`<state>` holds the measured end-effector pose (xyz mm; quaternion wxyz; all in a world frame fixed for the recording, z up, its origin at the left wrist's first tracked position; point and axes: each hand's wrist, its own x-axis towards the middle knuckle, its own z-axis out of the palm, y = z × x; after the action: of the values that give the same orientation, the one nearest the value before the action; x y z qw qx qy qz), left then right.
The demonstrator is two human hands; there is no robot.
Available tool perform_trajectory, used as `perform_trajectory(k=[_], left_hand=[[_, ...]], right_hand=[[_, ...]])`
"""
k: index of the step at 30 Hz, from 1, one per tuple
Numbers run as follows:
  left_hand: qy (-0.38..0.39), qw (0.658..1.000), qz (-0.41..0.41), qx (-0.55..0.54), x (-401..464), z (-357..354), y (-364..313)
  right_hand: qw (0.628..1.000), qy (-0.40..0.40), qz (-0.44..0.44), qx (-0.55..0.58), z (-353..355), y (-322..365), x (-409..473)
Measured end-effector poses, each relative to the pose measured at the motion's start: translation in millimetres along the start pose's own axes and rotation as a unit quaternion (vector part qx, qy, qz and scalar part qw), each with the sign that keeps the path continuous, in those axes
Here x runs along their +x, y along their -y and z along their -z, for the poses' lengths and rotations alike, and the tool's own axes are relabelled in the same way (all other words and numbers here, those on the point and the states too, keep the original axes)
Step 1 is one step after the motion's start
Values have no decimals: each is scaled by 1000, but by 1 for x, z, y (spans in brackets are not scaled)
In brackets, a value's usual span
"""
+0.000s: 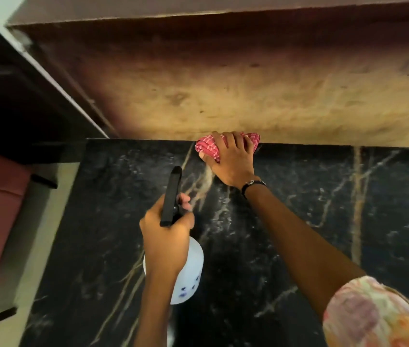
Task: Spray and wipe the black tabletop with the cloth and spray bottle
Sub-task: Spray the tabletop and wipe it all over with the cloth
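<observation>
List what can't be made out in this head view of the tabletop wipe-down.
- Spray bottle: the left hand covers its neck and trigger; the blue print is too blurred to read.
- Cloth: mostly under the right hand.
- Black tabletop: cut off by the right and bottom edges; wetness is lost in glare and blur.

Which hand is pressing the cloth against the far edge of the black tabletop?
The right hand, with the wristband, presses the red checked cloth there. The left hand holds the spray bottle instead.
</observation>
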<state>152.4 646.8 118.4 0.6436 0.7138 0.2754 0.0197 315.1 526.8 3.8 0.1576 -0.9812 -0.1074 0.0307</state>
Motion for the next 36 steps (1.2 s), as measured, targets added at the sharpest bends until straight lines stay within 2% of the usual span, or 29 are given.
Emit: perform_trajectory(k=[7,13,16,19,23,25,27,32,34,36], left_hand=[[-54,998,11,-3,36,115,9],[-87,996,17,-15,51,170,24],[-102,994,24,-21,52,189,30],[-112,993,29,-30,51,204,35],[-127,990,30,-44,48,223,43],[-138,988,30,-54,46,232,44],[-153,986,31,-64,42,242,45],[-185,981,6,-49,24,274,50],[-197,980,0,-39,17,287,55],[-206,978,-1,-26,10,302,61]], right_hand=[[999,14,45,3,-47,146,49],[996,18,91,15,-85,250,79],[993,-10,121,12,-95,259,77],[981,-26,190,9,-91,239,66],[934,15,356,-39,-87,230,30],[918,43,392,-51,-88,232,23],[927,61,368,-46,-89,241,37],[964,77,243,-74,-95,277,82],[967,70,230,-83,-97,283,79],[959,60,264,-84,-97,281,59]])
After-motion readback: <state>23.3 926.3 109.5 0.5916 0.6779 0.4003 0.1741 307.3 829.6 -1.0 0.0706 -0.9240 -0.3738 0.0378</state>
